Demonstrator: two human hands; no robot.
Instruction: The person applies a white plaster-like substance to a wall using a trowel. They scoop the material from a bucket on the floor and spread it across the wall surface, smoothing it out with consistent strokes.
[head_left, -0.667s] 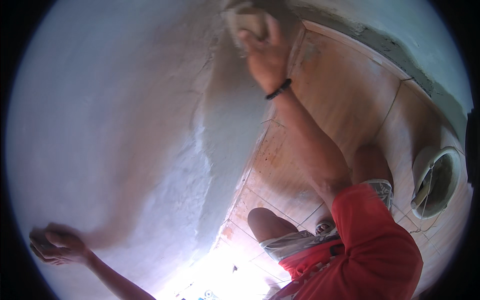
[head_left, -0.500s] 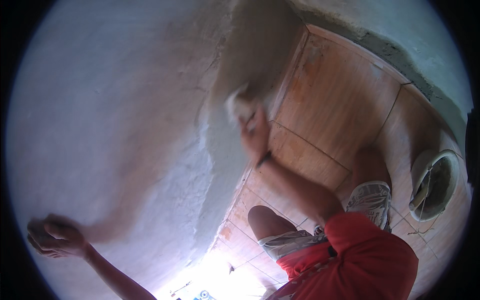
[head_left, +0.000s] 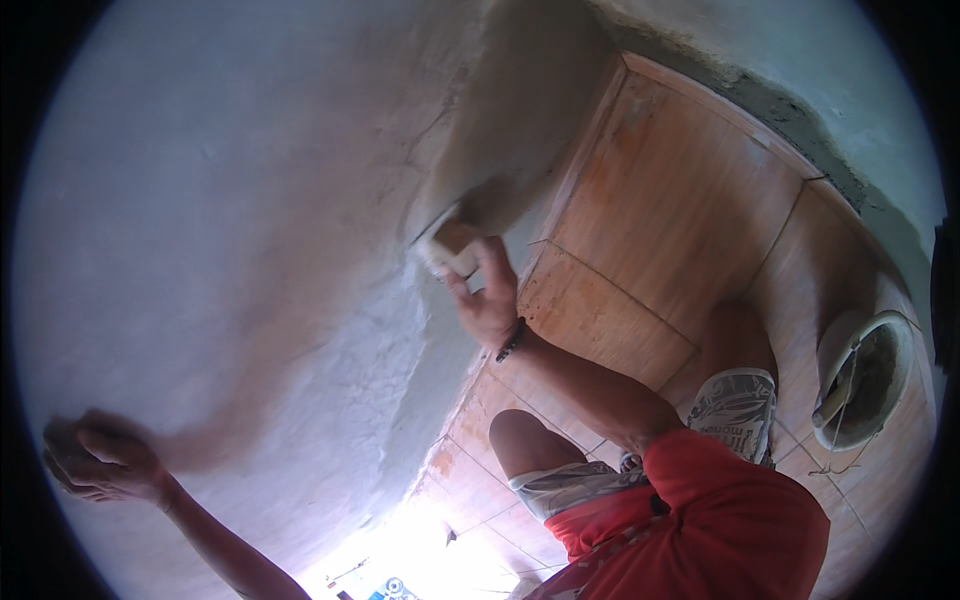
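Observation:
My right hand (head_left: 489,299) grips a small pale block (head_left: 445,249) with a brownish face, held against a grey plastered band (head_left: 511,105) of the left wall, just above the tile edge. Whether the block is a sponge or a float is unclear. My left hand (head_left: 100,458) rests on the pale wall (head_left: 220,220) at the far lower left, its fingers apart and slightly bent, with nothing visible in it and the fingertips in shadow.
Pinkish wood-look floor tiles (head_left: 675,220) border both walls. A pale bucket (head_left: 835,355) with a handle and a stick-like tool inside stands at the right, beside my bent leg. A rougher grey strip (head_left: 760,105) runs along the far wall. Bright glare and small unclear objects appear at the bottom.
My right hand has moved down and left along the wall with the block, from near the top corner to the middle. My left hand has shifted slightly up and left.

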